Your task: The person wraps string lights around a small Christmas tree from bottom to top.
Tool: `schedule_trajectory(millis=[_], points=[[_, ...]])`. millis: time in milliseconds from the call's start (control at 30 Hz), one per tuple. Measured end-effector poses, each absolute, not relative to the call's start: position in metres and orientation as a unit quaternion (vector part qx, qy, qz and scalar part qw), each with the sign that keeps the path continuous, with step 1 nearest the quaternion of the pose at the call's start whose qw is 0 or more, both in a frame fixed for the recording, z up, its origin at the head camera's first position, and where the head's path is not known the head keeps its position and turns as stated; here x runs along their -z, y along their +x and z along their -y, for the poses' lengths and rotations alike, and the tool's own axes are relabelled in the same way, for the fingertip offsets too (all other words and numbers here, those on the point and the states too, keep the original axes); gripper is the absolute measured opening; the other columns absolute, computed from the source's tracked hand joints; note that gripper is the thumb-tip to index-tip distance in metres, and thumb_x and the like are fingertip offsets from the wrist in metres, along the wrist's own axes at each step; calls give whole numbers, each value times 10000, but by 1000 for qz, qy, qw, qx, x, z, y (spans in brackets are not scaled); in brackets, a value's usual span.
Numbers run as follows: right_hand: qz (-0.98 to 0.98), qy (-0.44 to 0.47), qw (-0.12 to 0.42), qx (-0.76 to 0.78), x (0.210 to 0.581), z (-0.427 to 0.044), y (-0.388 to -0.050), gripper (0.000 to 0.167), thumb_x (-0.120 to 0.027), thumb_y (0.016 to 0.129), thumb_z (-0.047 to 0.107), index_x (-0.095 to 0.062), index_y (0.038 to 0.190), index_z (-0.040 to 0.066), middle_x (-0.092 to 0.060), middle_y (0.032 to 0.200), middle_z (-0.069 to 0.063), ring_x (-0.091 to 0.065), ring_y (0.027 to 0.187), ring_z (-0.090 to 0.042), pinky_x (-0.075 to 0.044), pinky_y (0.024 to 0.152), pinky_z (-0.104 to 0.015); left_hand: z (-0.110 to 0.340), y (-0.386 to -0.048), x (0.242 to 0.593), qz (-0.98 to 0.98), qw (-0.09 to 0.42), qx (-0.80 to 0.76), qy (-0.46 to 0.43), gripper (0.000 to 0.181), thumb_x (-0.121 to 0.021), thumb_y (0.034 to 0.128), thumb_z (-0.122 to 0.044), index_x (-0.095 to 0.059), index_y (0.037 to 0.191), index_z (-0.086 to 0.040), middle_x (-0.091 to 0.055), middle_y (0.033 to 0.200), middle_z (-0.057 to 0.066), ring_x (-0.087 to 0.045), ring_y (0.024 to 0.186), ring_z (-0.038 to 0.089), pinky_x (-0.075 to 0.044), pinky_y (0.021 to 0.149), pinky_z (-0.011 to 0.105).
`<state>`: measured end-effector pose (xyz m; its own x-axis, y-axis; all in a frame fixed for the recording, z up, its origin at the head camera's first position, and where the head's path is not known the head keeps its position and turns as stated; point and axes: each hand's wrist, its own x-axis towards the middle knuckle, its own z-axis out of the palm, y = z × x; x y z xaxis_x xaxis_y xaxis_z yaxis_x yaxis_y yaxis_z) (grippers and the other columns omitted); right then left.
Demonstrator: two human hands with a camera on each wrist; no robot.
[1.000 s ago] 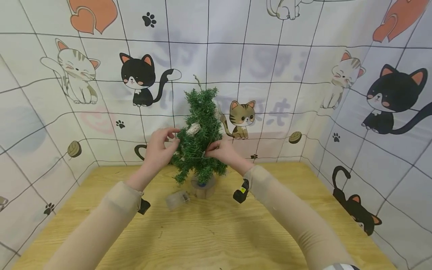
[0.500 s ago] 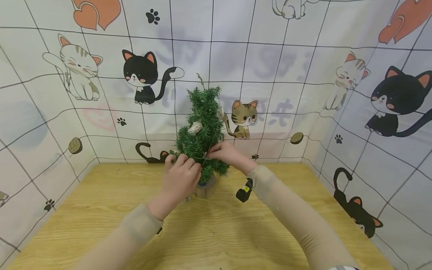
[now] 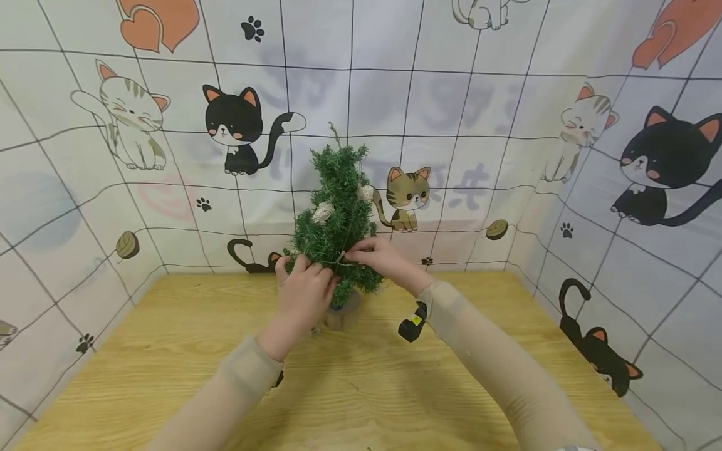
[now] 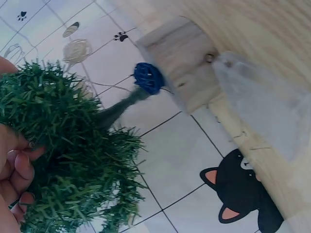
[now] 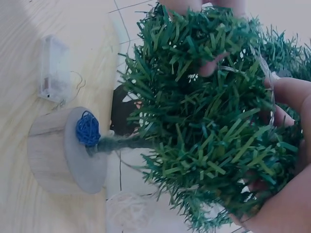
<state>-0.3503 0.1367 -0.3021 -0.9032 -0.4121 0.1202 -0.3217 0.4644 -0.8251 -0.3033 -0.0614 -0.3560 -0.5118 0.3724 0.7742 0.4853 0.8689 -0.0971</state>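
Note:
A small artificial Christmas tree [image 3: 338, 188] stands at the back of the table, with a thin string of lights [image 5: 268, 80] lying across its branches. White wicker balls [image 3: 323, 212] hang on the tree's upper part. At the lower front left of the tree, my left hand [image 3: 304, 291] pinches the light string, its fingertips partly hidden in the green needles. From the right, my right hand [image 3: 378, 255] pinches the same string between thumb and finger near the middle. The tree's round wooden base [image 5: 53, 150] carries a blue wicker ball [image 5: 88, 128] beside the trunk.
A clear plastic battery box [image 5: 53, 68] lies on the wooden table [image 3: 361, 382] by the base, mostly behind my left hand in the head view. A cat-printed cloth [image 3: 372, 100] hangs close behind the tree and along both sides.
My left hand has come from the tree's left side down to its lower front, covering the battery box. My right hand stays in nearly the same place, still pinching the string.

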Motion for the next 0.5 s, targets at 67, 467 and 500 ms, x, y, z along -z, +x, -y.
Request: schedule_trajectory(millis=[67,467,500], points=[[-850,-205,38,483,304,-140,-351,285,-606,958,265,-708,1139,70,-581,1283,-77,-531,1178,-264,-427,977,-457,62,-303,359,869,426,58,-246,218,-674,922,-265,-707,745,-143,-666,752,19,-500,887,280,-236,954,584],[-787,-154,9,598,320,-158,-341,440,-586,973,344,-591,1309,59,-541,1328,-64,-496,1208,-244,-384,1016,-449,61,-307,356,893,395,26,-214,254,-687,914,-298,-715,702,-163,-661,723,-3,-506,935,268,-194,1007,580],[-773,-144,1,618,324,-160,-340,459,-565,986,340,-564,1331,37,-533,1329,-88,-484,1205,-256,-373,1018,-444,62,-306,354,894,394,30,-213,256,-686,914,-307,-719,703,-165,-662,718,-3,-510,924,267,-191,1010,581]])
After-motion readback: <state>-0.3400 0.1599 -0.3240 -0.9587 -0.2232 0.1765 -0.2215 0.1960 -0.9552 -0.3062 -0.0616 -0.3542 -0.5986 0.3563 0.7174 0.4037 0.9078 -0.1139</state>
